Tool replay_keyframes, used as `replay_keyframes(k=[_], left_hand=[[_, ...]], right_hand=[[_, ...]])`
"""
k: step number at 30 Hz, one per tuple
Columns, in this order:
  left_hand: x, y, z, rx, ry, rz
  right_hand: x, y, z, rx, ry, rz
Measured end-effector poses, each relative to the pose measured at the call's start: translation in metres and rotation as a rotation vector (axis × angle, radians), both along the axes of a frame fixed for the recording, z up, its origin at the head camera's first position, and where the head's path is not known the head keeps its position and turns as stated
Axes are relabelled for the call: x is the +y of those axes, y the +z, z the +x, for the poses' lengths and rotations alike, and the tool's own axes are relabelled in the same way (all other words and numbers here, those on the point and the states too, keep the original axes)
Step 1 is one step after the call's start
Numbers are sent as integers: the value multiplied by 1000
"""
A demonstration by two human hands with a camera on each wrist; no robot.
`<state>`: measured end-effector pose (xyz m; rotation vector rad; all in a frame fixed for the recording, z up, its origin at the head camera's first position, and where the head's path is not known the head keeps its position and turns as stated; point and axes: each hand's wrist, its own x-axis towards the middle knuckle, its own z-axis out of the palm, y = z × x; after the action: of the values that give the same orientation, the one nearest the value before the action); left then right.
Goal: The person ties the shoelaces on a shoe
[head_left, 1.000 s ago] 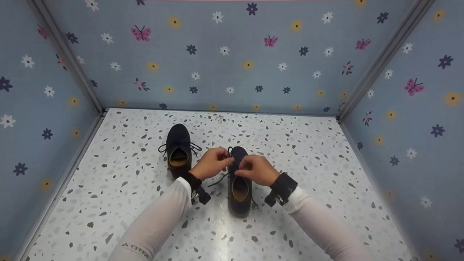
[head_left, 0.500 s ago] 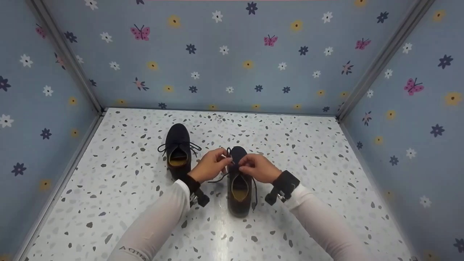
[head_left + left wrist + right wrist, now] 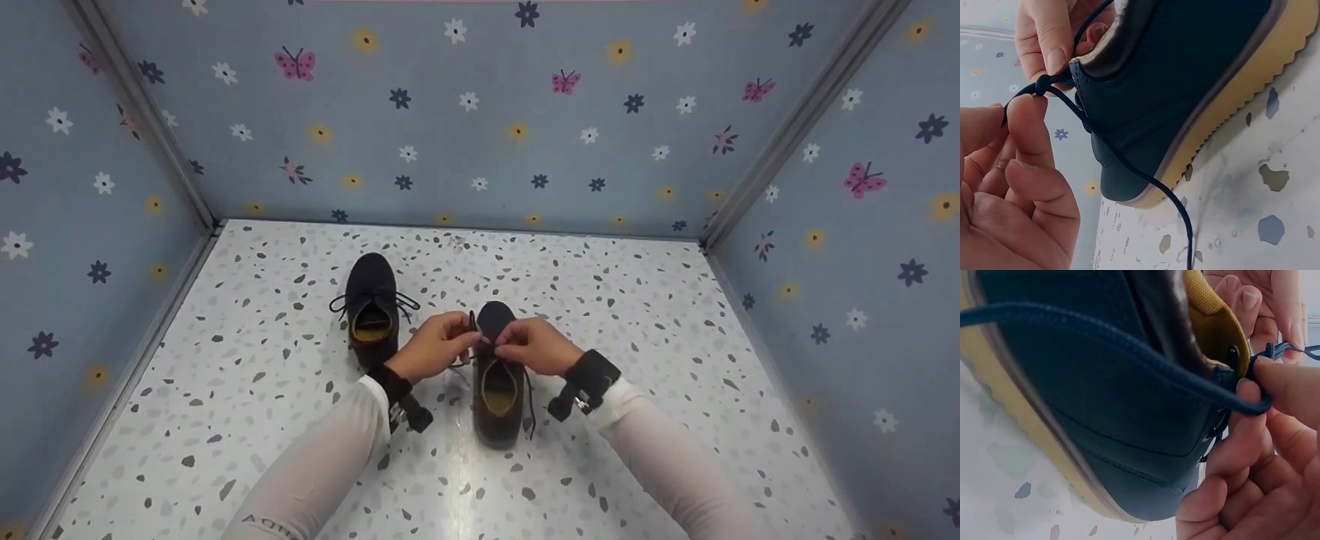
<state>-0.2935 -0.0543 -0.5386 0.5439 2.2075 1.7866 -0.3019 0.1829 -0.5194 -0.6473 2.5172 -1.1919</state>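
A dark navy lace-up shoe [image 3: 496,435] stands on the speckled floor, toe away from me. My left hand [image 3: 433,348] pinches a loop of its shoelace [image 3: 1171,197] at the left of the tongue, close to a small knot [image 3: 1042,84]. On the other side, my right hand [image 3: 541,348] pinches the lace between thumb and forefinger, right at the top eyelets. In the right wrist view a lace end [image 3: 1123,346] runs back from these fingers across the shoe's side. The yellow lining and notched tan sole [image 3: 1202,132] show in the left wrist view.
To the left stands the matching shoe [image 3: 371,281], its laces tied in a bow. Blue panels [image 3: 480,112] printed with flowers and butterflies enclose the white speckled floor [image 3: 615,300] at the back and both sides. Dark straps with small cameras circle both wrists.
My right hand has shifted slightly forward and to the right along the shoe while pinching the lace. The loop at my left fingers now looks narrower. The shoes stay in place.
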Motion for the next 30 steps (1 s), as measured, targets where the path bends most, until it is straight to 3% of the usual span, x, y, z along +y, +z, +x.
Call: replay_keyframes(k=[10, 18, 21, 30], left_hand=[[0, 2, 5, 16, -34, -31], [1, 2, 6, 77, -71, -76], [2, 1, 8, 123, -65, -109], [6, -3, 12, 346, -100, -158]], right_hand=[[-4, 4, 3, 42, -66, 34], [-6, -2, 7, 182, -121, 73], [-7, -7, 9, 253, -134, 88], [-8, -19, 17, 445, -163, 133]])
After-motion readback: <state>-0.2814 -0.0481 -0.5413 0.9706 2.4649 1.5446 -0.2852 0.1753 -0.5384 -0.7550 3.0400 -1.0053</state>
